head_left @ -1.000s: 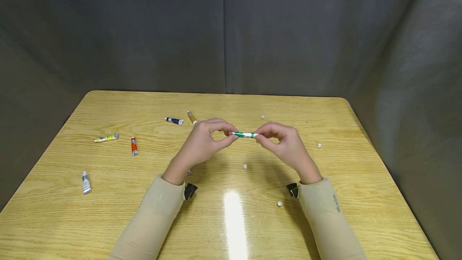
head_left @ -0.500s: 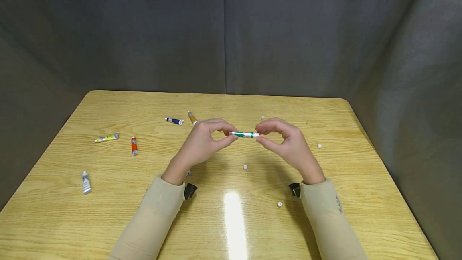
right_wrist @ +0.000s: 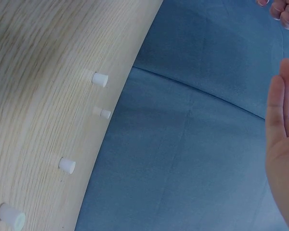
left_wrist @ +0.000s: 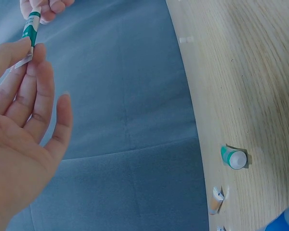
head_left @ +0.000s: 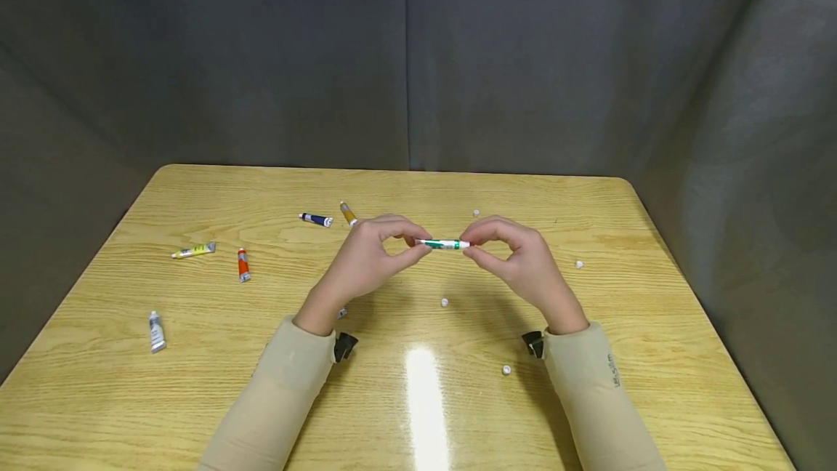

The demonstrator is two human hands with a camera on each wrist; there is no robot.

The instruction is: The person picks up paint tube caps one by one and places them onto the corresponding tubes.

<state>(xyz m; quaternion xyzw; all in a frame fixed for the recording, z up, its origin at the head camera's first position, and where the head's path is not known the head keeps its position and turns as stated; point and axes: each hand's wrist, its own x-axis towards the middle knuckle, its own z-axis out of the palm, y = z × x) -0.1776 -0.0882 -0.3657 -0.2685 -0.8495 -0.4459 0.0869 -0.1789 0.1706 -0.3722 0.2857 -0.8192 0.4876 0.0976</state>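
Note:
Above the middle of the table, a small green-and-white paint tube [head_left: 443,244] lies level between the two hands. The left hand [head_left: 362,256] pinches its flat crimped end between thumb and fingers, seen closely in the left wrist view, where the green tube [left_wrist: 31,30] points away. At the tube's other end is a white cap [head_left: 465,244], which the right hand [head_left: 516,256] pinches between thumb and forefinger. The right wrist view shows only part of the right hand [right_wrist: 286,120]; its grip on the cap is out of that frame.
On the table's left lie blue [head_left: 317,219], ochre [head_left: 348,214], yellow [head_left: 193,250], red [head_left: 243,265] and grey-white [head_left: 156,331] tubes. Another green-banded tube [left_wrist: 233,157] shows in the left wrist view. Several loose white caps [head_left: 506,370] are scattered to the right. Dark curtains [head_left: 405,57] surround the table.
The right hand's fingers spread off the cap half a second ago and now close on it again. The left hand and the tube stay in place.

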